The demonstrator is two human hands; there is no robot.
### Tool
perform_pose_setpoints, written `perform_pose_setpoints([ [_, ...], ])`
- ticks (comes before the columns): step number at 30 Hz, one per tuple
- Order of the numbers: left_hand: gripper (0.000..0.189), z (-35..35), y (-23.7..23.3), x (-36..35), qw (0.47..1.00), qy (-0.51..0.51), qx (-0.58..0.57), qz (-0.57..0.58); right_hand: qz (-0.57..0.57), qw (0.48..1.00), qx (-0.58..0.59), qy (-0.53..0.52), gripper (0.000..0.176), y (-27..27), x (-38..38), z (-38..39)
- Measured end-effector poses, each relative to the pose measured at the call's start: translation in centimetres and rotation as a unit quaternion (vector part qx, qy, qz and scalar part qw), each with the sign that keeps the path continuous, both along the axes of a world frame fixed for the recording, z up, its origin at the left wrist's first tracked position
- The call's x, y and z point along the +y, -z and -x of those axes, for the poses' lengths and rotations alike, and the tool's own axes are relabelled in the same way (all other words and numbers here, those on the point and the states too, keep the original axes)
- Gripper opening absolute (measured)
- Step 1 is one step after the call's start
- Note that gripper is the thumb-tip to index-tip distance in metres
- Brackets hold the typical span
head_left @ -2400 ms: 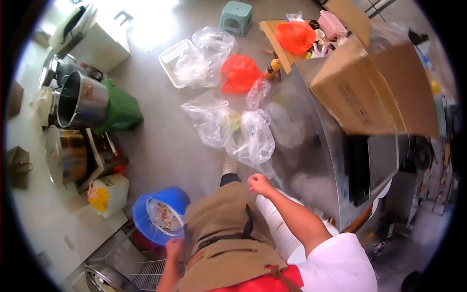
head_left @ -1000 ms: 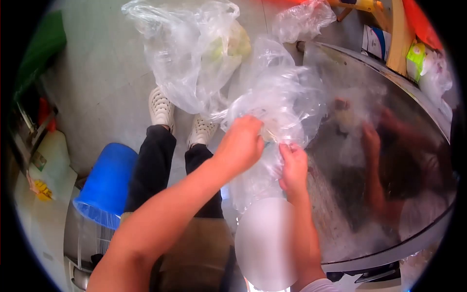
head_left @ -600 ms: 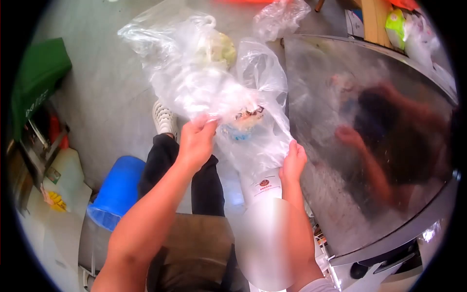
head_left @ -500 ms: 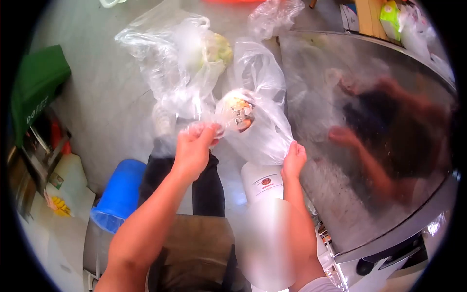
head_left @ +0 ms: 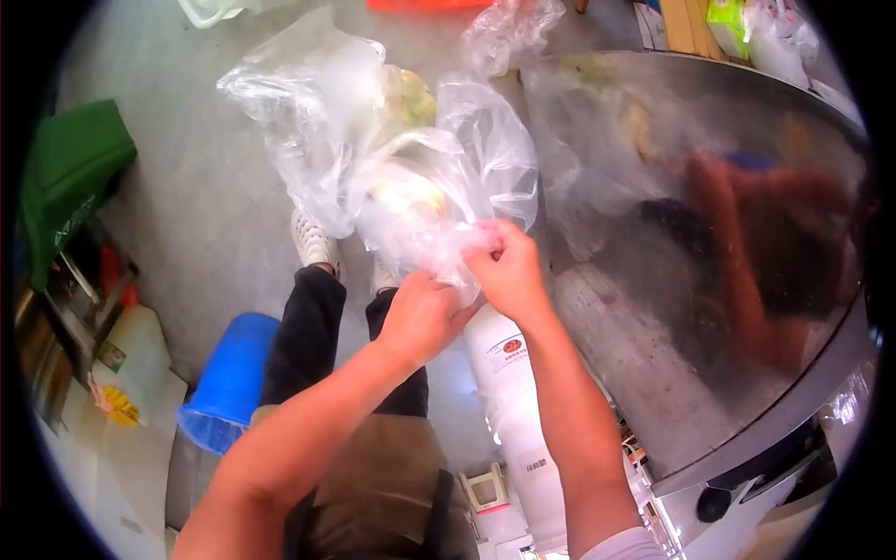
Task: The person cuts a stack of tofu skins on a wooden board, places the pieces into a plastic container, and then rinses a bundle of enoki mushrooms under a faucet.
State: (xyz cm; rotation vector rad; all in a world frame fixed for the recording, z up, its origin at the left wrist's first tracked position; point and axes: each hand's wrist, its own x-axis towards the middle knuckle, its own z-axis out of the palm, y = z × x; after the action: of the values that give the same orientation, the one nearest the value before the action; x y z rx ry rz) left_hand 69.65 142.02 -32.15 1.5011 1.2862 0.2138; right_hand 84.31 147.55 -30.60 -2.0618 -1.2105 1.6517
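A clear plastic bag [head_left: 411,154] with a round, orange-and-white item [head_left: 411,194] inside hangs in front of me, blurred by its folds. My left hand [head_left: 425,317] is closed on the gathered edge of this bag. Close beside it, my right hand [head_left: 509,271] pinches another part of the same edge. Behind the bag lies a larger clear plastic bag [head_left: 303,103], with a pale green vegetable [head_left: 416,98] showing at its side. What exactly the round item is, I cannot make out.
A blue bucket [head_left: 233,373] stands at my left, near a green cover [head_left: 79,177]. On the right is a dark, shiny metal surface [head_left: 672,392]. White stacked containers [head_left: 523,420] with red printing stand below my right arm. My shoes [head_left: 315,245] are on the grey floor.
My hands have come together from a wide spread, the right moving left and the left moving down and right. The stretched bag is now bunched over the round item.
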Motion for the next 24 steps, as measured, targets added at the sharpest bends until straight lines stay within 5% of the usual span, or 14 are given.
perform_pose_setpoints([
  [2, 0.033, 1.9, 0.2, -0.3, 0.991, -0.006, -0.012, 0.137, 0.010, 0.994, 0.061, 0.094, 0.025, 0.5, -0.4, 0.6],
  [4, 0.044, 4.1, 0.2, -0.9, 0.949, -0.121, -0.059, 0.285, 0.016, 0.987, 0.096, 0.125, 0.019, -0.5, -1.7, 1.3],
  [5, 0.053, 4.9, -0.1, -0.7, 0.901, -0.222, -0.103, 0.358, 0.021, 0.984, 0.103, 0.145, 0.017, -1.6, -2.8, 1.2],
  [7, 0.069, 5.6, 1.4, -0.8, 0.808, -0.438, -0.225, 0.323, 0.026, 0.984, 0.114, 0.135, 0.014, -2.5, -4.4, 1.7],
  [10, 0.052, 5.6, 0.6, 2.8, 0.823, -0.445, -0.139, 0.324, -0.008, 0.993, 0.081, 0.085, 0.014, -3.6, -5.7, 2.9],
  [12, 0.043, 5.8, -0.2, 4.7, 0.857, -0.383, -0.108, 0.326, -0.004, 0.968, 0.113, 0.224, 0.017, -3.6, -6.4, 2.6],
  [15, 0.033, 6.3, 0.4, 4.1, 0.766, -0.504, -0.183, 0.355, -0.002, 0.927, 0.046, 0.371, 0.023, -2.6, -7.1, 0.0],
  [16, 0.036, 6.6, 0.2, 3.8, 0.717, -0.547, -0.255, 0.348, -0.011, 0.910, 0.037, 0.412, 0.024, -2.4, -7.4, -0.7],
  [19, 0.044, 7.2, -0.9, 3.1, 0.690, -0.557, -0.295, 0.356, 0.001, 0.888, 0.000, 0.460, 0.027, -2.6, -8.2, -2.4],
  [24, 0.057, 7.3, -1.1, 3.8, 0.732, -0.485, -0.311, 0.363, 0.033, 0.907, -0.023, 0.419, 0.023, -0.9, -8.1, -3.5],
])
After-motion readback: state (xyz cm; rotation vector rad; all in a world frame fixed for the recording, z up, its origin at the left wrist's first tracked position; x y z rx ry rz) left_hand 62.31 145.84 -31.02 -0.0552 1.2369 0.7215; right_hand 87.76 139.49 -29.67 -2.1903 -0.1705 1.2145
